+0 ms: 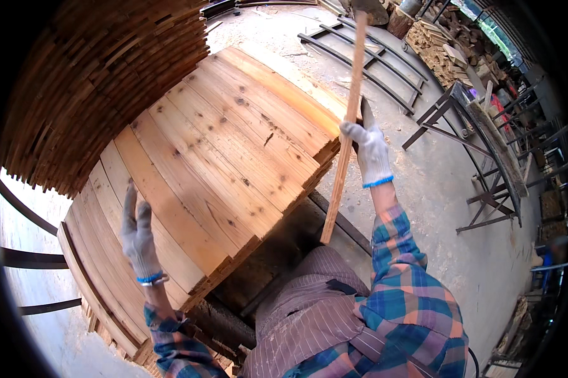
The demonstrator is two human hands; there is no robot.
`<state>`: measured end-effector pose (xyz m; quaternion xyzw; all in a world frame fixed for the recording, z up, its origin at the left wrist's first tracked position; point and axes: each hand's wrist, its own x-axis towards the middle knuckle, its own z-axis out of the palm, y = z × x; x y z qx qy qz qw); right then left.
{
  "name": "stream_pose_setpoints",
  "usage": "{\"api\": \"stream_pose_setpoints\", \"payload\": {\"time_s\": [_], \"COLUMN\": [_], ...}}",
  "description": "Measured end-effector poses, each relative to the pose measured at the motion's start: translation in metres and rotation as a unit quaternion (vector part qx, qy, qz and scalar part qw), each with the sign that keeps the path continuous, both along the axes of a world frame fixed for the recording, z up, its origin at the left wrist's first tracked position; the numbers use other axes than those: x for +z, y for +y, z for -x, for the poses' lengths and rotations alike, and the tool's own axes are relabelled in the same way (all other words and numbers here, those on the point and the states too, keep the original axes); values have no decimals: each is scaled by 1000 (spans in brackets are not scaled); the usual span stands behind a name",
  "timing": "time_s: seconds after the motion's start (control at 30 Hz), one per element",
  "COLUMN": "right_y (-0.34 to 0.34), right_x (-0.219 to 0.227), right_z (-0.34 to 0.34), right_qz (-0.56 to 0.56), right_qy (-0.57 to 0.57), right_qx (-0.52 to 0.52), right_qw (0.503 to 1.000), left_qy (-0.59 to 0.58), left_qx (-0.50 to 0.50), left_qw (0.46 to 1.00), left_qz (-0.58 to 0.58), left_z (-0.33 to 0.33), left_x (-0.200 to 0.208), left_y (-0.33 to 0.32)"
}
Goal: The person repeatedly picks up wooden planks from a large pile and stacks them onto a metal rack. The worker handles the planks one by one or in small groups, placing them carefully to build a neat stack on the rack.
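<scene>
My right hand point(371, 154), in a white work glove with a blue cuff, is closed round a long, thin wooden strip point(338, 195). The strip stands on a slant in the picture, its lower end near my apron. A dark, pointed piece point(367, 113) shows just above that hand; what it is I cannot tell. Above the left part of a layer of planks point(214, 151) is my left hand point(139, 242), gloved alike. Its fingers are stretched out and nothing is in them; whether it touches the wood I cannot tell.
A tall stack of thin boards point(101, 82) rises at the far left behind the planks. Black metal frames point(378, 60) lie on the floor at the far right. A metal trestle point(467, 126) stands at the right, with piled wood pieces point(435, 53) beyond it.
</scene>
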<state>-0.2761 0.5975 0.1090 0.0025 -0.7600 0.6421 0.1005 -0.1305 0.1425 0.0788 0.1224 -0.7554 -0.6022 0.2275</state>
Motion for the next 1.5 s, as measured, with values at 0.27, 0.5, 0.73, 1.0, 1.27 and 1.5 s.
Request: {"api": "stream_pose_setpoints", "payload": {"time_s": [0.27, 0.5, 0.73, 1.0, 1.27, 1.5], "right_y": [-53, -73, -98, -75, -215, -347], "right_x": [-135, -97, -101, -62, 47, 40], "right_z": [-53, -68, -83, -131, -165, -176], "right_qz": [-23, -76, -60, 229, -88, -320], "right_qy": [-199, -189, -182, -76, 66, 245], "right_qx": [-145, -156, -144, -2, 498, 614], "right_qw": [969, 966, 971, 971, 860, 679], "left_qy": [-61, -38, 4, -85, -101, -471], "left_qx": [190, 174, 224, 253, 352, 309], "left_qw": [980, 984, 967, 946, 887, 824], "left_qz": [25, 8, -121, -183, -281, 49], "left_z": [-177, -186, -241, -313, -337, -197], "left_x": [-23, -2, -11, -23, -114, -66], "left_y": [-79, 11, 65, 97, 118, 74]}}
